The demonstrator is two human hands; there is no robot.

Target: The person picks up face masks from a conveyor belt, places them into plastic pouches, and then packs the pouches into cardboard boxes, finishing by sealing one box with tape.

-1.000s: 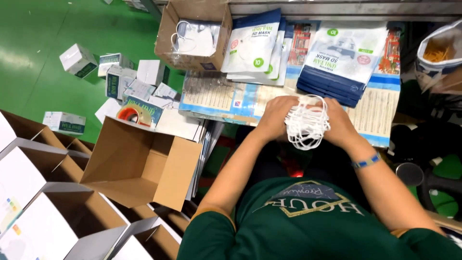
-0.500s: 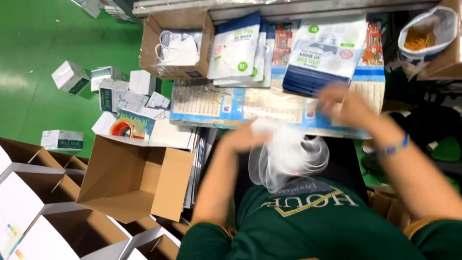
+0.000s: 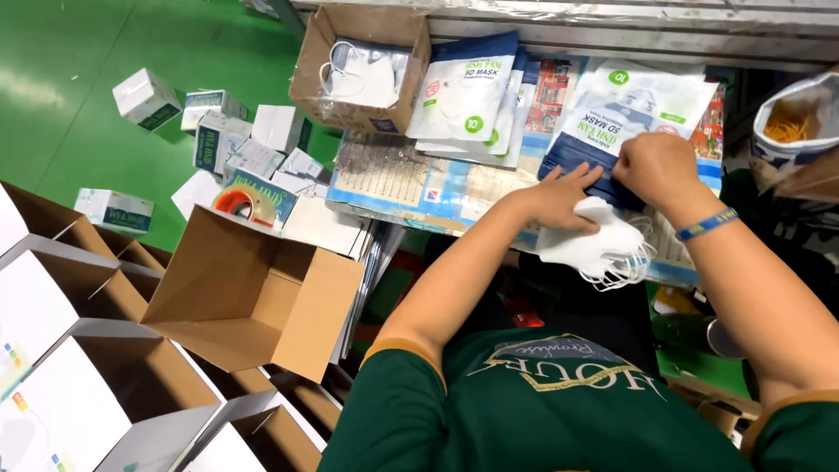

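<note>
1. The stack of white face masks lies on the near edge of the packing table, its ear loops spilling toward the person.
2. The left hand rests flat on top of that stack, fingers stretched out and pressing down, not curled around anything.
3. The right hand is just beyond the stack, fingers bent and pinching the edge of a dark blue mask pouch; a blue wristband circles its wrist.
4. Behind the stack lies a pile of white printed mask pouches, and further left another pile of the same kind.
5. Far left of the stack on the table sits a small cardboard box holding loose masks.
6. Below and left of the stack, off the table, stands an open cardboard carton, a roll of tape just behind it.
</note>
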